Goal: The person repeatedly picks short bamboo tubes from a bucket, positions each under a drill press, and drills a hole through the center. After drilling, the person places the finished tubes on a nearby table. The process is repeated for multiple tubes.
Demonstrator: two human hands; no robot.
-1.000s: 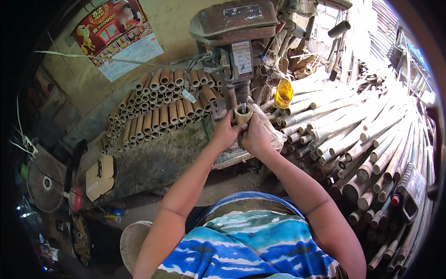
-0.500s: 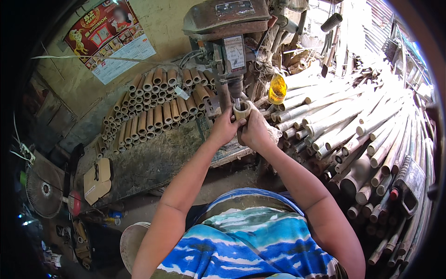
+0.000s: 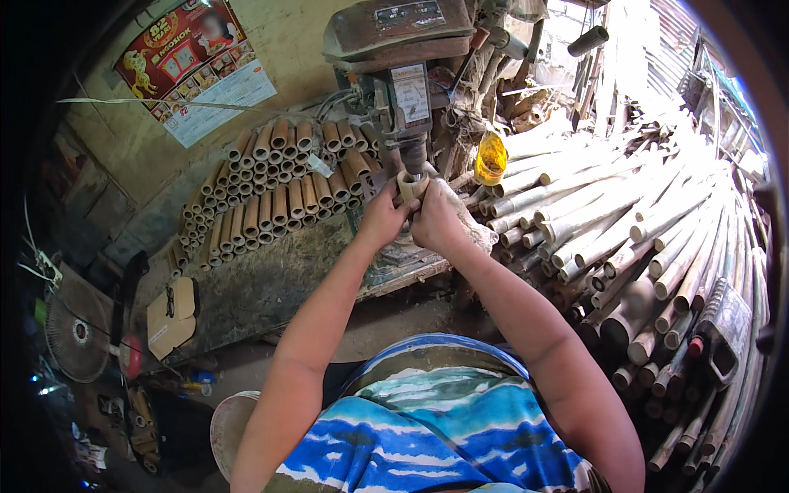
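Pale hollow bamboo tube [image 3: 412, 191] sits beneath a rusty brown metal drill press [image 3: 399, 48]; a red-and-white paper calendar [image 3: 191, 67] bears lettering; left hand [image 3: 383, 218] and right hand [image 3: 438, 218] pinch the tube; print on the press's white rectangular label [image 3: 410, 93] is unreadable

Found the bamboo tube [image 3: 412, 188] hidden low down by left hand [image 3: 383, 218] and right hand [image 3: 438, 220], the drill press [image 3: 398, 39] cropped above.
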